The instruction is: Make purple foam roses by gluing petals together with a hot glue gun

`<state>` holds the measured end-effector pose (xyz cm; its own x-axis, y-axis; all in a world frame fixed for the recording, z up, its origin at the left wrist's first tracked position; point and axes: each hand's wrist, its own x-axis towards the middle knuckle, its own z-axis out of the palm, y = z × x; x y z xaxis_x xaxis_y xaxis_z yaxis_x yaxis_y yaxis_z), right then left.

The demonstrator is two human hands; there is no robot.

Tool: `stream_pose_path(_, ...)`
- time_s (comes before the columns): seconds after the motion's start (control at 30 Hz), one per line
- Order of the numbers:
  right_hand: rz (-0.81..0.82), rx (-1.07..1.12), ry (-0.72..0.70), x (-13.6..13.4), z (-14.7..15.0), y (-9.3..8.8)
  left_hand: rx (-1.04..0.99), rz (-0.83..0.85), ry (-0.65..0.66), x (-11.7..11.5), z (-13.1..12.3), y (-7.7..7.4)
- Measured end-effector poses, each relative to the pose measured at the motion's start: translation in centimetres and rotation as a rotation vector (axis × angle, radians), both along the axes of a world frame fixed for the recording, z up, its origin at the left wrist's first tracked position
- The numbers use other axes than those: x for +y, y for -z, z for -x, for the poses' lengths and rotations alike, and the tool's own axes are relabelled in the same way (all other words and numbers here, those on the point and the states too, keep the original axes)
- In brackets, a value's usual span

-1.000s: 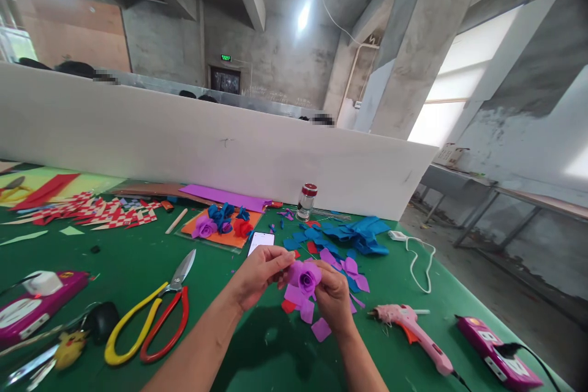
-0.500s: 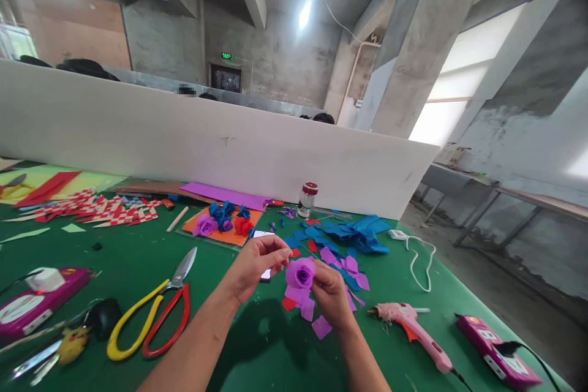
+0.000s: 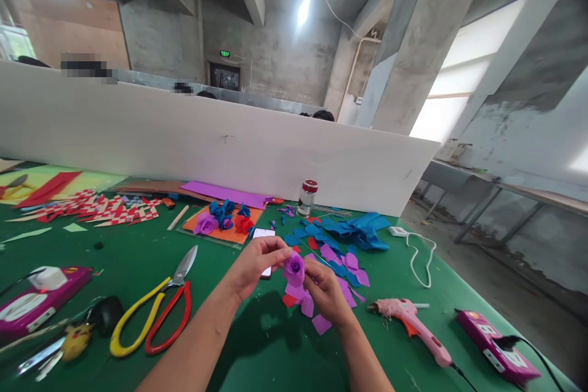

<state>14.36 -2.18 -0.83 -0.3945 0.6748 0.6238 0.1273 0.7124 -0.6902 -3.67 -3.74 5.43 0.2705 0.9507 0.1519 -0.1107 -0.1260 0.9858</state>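
A purple paper rose (image 3: 294,269) with a tightly rolled centre is held up between my two hands over the green table. My right hand (image 3: 325,289) is closed on its right side, thumb and fingers pinched together. At the upper left rim of the petals, my left hand (image 3: 263,260) pinches with thumb and forefinger. The rose's underside and any stem are hidden. Loose purple paper petals (image 3: 321,323) and a small red piece (image 3: 289,300) lie below and behind the hands. Partly behind my left hand lies a phone (image 3: 263,233).
Scissors (image 3: 177,285) lie left of my arms; a pink glue gun (image 3: 413,321) lies on the right. Finished paper flowers (image 3: 206,223) rest on an orange sheet. Behind are a red-lidded jar (image 3: 307,199), blue crepe paper (image 3: 362,231) and a white partition (image 3: 138,135). Power strips (image 3: 496,343) flank both sides.
The rose has moved slightly left and up and turned. My left fingertips, apart from its petals before, now meet its rim. My right hand has shifted left with it.
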Motion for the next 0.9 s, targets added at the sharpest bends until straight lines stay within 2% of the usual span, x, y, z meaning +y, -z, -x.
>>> stream_pose_path(0.43,0.043,-0.008,-0.002,0.2,-0.1,0.4,-0.07,0.058,-0.015,0.6,0.3,0.8)
stream_pose_path(0.7,0.19,0.071,-0.088,0.4,-0.2,0.6,-0.064,0.086,-0.043,0.7,0.2,0.8)
stream_pose_path(0.9,0.347,0.197,-0.16,0.4,-0.3,1.1,-0.084,0.009,-0.067,0.8,0.1,0.5)
